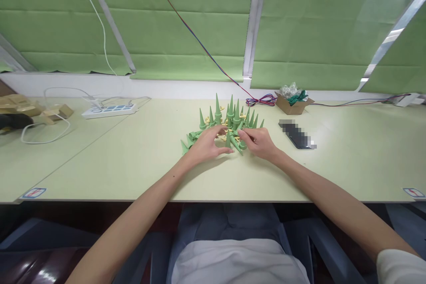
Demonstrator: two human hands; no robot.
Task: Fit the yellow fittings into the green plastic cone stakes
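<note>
Many pointed green cones (218,111) stand and lie in a cluster on the table, with small yellow pieces among them. My left hand (208,144) is at the near left of the cluster, its thumb and fingers apart around an upright green cone (228,139); whether it touches that cone I cannot tell. My right hand (258,143), at the near right side, has its fingers closed in a pinch on a tilted green cone (238,128). The fingers partly hide the lower part of the pile. Another cone (237,145) lies slanted between the hands.
To the right lie a black phone (297,135) and a small cardboard box (293,105) with clear and green plastic. Behind the cones is a coil of red and blue wire (261,100). On the left are a power strip (111,111) and cardboard pieces (58,113).
</note>
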